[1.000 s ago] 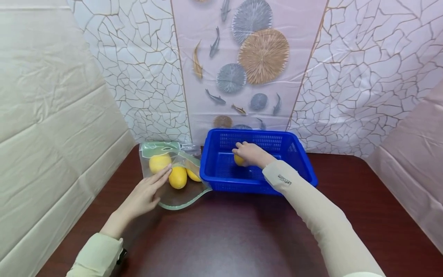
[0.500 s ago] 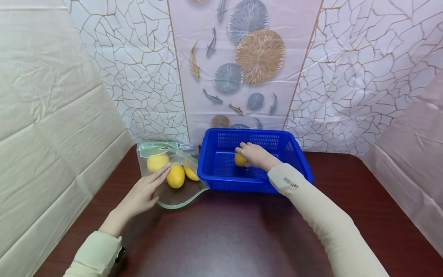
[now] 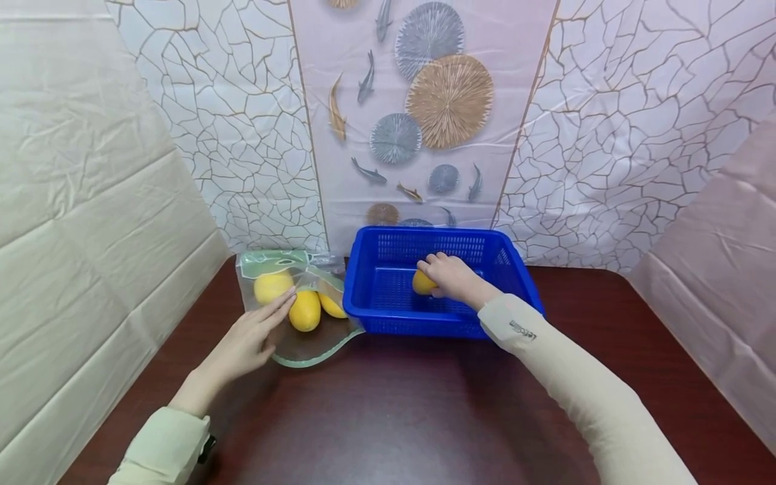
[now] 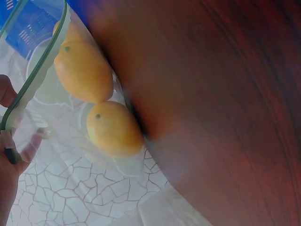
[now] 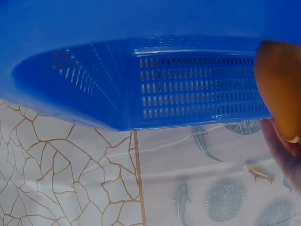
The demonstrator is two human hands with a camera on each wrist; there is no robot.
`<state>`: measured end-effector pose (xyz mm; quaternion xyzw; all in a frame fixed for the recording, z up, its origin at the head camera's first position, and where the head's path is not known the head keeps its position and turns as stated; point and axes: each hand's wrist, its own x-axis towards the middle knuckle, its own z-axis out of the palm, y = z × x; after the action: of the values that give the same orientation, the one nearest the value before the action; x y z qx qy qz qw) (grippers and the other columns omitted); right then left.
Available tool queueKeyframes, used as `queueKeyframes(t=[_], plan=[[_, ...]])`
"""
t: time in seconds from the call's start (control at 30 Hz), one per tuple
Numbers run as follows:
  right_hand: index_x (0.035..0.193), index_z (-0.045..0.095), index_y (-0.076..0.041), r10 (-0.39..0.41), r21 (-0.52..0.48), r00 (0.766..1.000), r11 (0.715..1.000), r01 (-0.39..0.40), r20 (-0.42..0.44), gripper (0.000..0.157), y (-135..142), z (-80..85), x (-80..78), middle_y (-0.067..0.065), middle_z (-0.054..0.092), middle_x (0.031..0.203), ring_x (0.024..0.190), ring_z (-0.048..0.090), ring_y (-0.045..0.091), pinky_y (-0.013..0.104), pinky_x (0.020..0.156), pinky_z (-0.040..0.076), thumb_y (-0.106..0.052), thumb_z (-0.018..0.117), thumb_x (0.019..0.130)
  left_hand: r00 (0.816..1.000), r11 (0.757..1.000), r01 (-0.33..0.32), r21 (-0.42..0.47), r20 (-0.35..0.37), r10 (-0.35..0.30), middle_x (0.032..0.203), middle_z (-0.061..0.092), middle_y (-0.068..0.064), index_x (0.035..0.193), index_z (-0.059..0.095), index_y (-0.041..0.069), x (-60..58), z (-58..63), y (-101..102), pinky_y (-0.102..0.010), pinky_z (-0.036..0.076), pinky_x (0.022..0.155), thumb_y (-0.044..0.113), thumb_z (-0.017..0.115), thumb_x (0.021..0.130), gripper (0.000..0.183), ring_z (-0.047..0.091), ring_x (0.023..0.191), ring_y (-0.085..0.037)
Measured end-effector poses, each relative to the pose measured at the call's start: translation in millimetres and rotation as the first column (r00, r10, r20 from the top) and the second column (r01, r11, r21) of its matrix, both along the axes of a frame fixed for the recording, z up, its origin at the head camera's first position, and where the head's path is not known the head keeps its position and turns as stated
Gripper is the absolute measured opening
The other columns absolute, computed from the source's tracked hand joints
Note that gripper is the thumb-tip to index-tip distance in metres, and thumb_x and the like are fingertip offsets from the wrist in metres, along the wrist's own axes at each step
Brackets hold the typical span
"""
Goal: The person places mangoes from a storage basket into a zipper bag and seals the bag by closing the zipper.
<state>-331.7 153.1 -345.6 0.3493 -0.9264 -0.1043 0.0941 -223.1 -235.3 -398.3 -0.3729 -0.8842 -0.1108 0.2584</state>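
In the head view my right hand [image 3: 453, 277] reaches into the blue plastic basket [image 3: 351, 306] and grips a yellow lemon [image 3: 424, 283]. The right wrist view shows this lemon [image 5: 282, 89] close up, with fingers [image 5: 278, 148] along its underside. At the left, my left hand [image 3: 247, 342] lies at the near left side of a clear zip bag [image 3: 315, 342], fingers extended and thumb apart. Several lemons [image 3: 305, 311] are inside the bag. In the left wrist view the bag's green zip edge [image 4: 43, 59] stands raised beside the thumb, and fingers [image 4: 32, 147] show through the plastic.
The bag lies right against the basket's left side, on a dark reddish-brown table [image 3: 388, 417]. Behind both rises a patterned cloth backdrop [image 3: 394, 188], with pale cloth walls [image 3: 91, 236] at the sides.
My right hand has shifted slightly right within the basket, the lemon moving with it. The left hand keeps its place at the bag. The whole head view has drifted a little.
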Motion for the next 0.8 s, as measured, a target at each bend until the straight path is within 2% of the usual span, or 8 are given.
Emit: queueKeyframes(t=[0.17, 0.33, 0.6, 0.8], plan=[[0.114, 0.058, -0.003, -0.017, -0.071, 1.0, 0.997, 0.017, 0.0, 0.048, 6.1, -1.9, 4.8, 0.013, 0.062, 0.098, 0.083, 0.057, 0.027, 0.039, 0.07, 0.051, -0.022, 0.078, 0.074, 1.0, 1.0, 0.002, -0.003, 0.0, -0.002, 0.153, 0.032, -0.007, 0.14, 0.042, -0.002, -1.4, 0.3, -0.9, -0.041, 0.047, 0.076, -0.009, 0.078, 0.054, 0.094, 0.058, 0.094, -0.023], [0.11, 0.059, -0.004, -0.001, -0.128, 1.0, 0.992, -0.001, -0.017, 0.045, 11.2, -3.9, 9.4, 0.012, 0.062, 0.094, 0.081, 0.056, 0.027, 0.039, 0.069, 0.051, -0.02, 0.079, 0.073, 1.0, 1.0, 0.007, -0.007, -0.004, -0.007, 0.153, 0.033, -0.008, 0.138, 0.043, -0.003, -2.5, 1.2, -1.8, -0.041, 0.047, 0.076, -0.009, 0.078, 0.053, 0.092, 0.059, 0.099, -0.025], [0.11, 0.059, -0.002, 0.063, -0.15, 0.995, 0.986, -0.075, -0.078, 0.047, 13.7, -7.8, 16.6, 0.014, 0.063, 0.096, 0.083, 0.054, 0.028, 0.039, 0.07, 0.05, -0.018, 0.079, 0.071, 1.0, 1.0, 0.015, -0.005, 0.004, -0.015, 0.152, 0.033, -0.011, 0.139, 0.042, -0.004, -2.2, 2.4, -2.4, -0.044, 0.048, 0.078, -0.011, 0.077, 0.052, 0.093, 0.056, 0.111, -0.03], [0.11, 0.059, -0.002, 0.092, -0.171, 0.99, 0.979, -0.109, -0.104, 0.046, 12.3, -10.3, 22.5, 0.015, 0.063, 0.099, 0.087, 0.052, 0.028, 0.039, 0.074, 0.049, -0.018, 0.079, 0.072, 1.0, 1.0, 0.017, -0.002, 0.0, -0.017, 0.15, 0.036, -0.013, 0.138, 0.043, -0.005, -2.6, 2.6, -1.1, -0.042, 0.048, 0.077, -0.011, 0.076, 0.054, 0.091, 0.057, 0.106, -0.029]])
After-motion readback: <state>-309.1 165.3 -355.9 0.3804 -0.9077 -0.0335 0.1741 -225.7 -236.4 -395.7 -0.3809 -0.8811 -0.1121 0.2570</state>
